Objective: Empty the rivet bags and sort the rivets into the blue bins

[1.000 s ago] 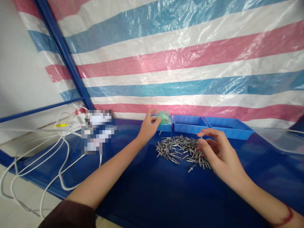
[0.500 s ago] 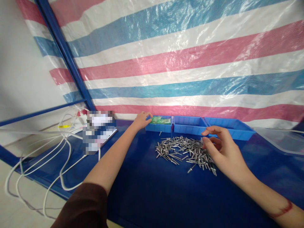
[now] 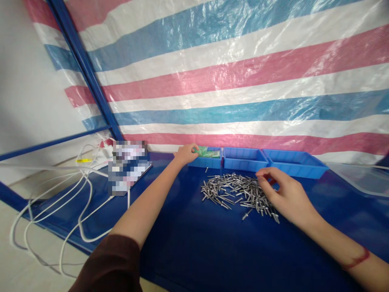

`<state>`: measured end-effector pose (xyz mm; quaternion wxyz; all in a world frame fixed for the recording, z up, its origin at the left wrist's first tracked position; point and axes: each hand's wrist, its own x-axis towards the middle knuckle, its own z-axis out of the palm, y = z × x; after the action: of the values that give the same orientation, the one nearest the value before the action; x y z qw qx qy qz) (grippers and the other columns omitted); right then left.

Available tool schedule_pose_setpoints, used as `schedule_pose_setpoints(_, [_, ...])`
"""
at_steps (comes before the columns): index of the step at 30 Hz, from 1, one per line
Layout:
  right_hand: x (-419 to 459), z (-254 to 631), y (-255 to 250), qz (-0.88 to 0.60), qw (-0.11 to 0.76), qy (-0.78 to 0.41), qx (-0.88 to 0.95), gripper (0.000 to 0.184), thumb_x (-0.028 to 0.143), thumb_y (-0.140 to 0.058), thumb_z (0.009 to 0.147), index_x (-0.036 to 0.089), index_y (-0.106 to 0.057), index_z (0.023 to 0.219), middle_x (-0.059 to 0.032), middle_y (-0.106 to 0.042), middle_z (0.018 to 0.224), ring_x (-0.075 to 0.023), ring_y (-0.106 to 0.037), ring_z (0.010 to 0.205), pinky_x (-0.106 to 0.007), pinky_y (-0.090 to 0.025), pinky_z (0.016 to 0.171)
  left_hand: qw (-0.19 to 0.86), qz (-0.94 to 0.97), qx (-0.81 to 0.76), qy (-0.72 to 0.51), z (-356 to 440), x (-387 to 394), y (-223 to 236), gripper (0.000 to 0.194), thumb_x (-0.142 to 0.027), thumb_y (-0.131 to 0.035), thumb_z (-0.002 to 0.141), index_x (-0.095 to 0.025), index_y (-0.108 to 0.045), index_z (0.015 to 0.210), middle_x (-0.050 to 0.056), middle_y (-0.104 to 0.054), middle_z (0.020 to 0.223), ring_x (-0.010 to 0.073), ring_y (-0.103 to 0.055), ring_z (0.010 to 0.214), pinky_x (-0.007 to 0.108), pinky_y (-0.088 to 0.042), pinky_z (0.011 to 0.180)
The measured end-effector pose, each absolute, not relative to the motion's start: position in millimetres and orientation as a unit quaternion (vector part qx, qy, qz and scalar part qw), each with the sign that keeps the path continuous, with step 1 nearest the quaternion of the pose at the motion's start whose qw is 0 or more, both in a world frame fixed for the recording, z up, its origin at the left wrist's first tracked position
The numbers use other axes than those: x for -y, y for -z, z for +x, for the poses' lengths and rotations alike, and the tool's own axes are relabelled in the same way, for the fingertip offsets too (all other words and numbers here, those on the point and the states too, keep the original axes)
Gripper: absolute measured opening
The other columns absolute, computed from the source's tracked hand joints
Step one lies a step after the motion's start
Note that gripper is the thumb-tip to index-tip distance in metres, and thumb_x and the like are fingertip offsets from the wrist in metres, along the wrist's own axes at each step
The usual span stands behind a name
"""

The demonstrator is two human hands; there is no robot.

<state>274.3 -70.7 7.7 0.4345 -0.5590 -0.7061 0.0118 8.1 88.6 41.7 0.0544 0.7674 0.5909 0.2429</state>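
My left hand (image 3: 187, 155) reaches over the left blue bin (image 3: 204, 163). Its thumb and fingers are closed at the near corner of a green plastic packet (image 3: 209, 153) lying in that bin. A pile of silvery blind rivets (image 3: 234, 188) is spread on the blue tabletop in front of the bins. Above the pile's right side, my right hand (image 3: 284, 190) has its thumb and forefinger brought together, the other fingers curled behind. Whatever may be between those fingertips is too small to make out.
Two more blue bins, the middle one (image 3: 244, 162) and the right one (image 3: 296, 168), continue the row. A clear plastic container (image 3: 361, 178) stands at far right. White cables (image 3: 85, 219) and a blurred-out object (image 3: 129, 174) are on the left. Striped sheeting (image 3: 227, 81) hangs behind.
My left hand has moved slightly right and its fingers have closed at the green packet. The thumb and forefinger of my right hand have come together above the rivets.
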Motion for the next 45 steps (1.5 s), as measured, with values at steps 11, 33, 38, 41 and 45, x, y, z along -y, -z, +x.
schedule_pose_setpoints(11, [68,320,-7,-0.597,0.099,-0.088,0.791,0.097,0.072,-0.062,0.063,0.034,-0.028,0.146,-0.0097,-0.024,0.154,-0.0441,-0.019,0.138,-0.07,-0.026,0.102,0.157,0.924,-0.312,-0.157,31,1,-29,0.065,-0.059,-0.063,0.072,-0.027,-0.053,0.128,0.012,-0.047,0.136,0.0307,-0.044,0.126,0.049,-0.032,0.106])
schedule_pose_setpoints(33, [62,287,20,-0.497,0.198,-0.063,0.843,0.076,0.06,-0.059,0.076,0.029,-0.036,0.142,-0.0116,-0.033,0.149,-0.0335,-0.033,0.136,-0.055,-0.033,0.107,0.148,0.905,-0.372,-0.144,52,13,10,0.09,-0.081,-0.05,0.064,-0.036,-0.035,0.141,0.011,-0.03,0.15,0.0457,-0.016,0.139,0.067,-0.012,0.107])
schedule_pose_setpoints(38, [63,284,19,-0.49,0.213,-0.056,0.843,0.062,0.057,-0.057,0.079,0.026,-0.048,0.133,-0.0121,-0.041,0.144,-0.0315,-0.039,0.132,-0.053,-0.035,0.107,0.119,0.914,-0.339,-0.19,52,16,8,0.081,-0.074,-0.053,0.07,-0.03,-0.042,0.137,0.011,-0.039,0.143,0.0349,-0.03,0.135,0.056,-0.02,0.112])
schedule_pose_setpoints(41, [64,281,17,-0.492,0.215,-0.052,0.842,0.061,0.056,-0.056,0.08,0.026,-0.048,0.132,-0.0123,-0.043,0.142,-0.0311,-0.041,0.131,-0.052,-0.037,0.105,0.1,0.887,-0.396,-0.217,52,18,8,0.077,-0.074,-0.047,0.074,-0.03,-0.044,0.136,0.012,-0.034,0.146,0.0362,-0.025,0.137,0.057,-0.021,0.11])
schedule_pose_setpoints(45, [63,280,17,-0.494,0.208,-0.042,0.843,0.064,0.058,-0.055,0.08,0.026,-0.046,0.134,-0.0121,-0.043,0.142,-0.0319,-0.042,0.13,-0.053,-0.037,0.105,0.108,0.863,-0.452,-0.196,53,17,12,0.079,-0.079,-0.036,0.075,-0.031,-0.041,0.138,0.012,-0.032,0.147,0.0391,-0.025,0.137,0.059,-0.021,0.109])
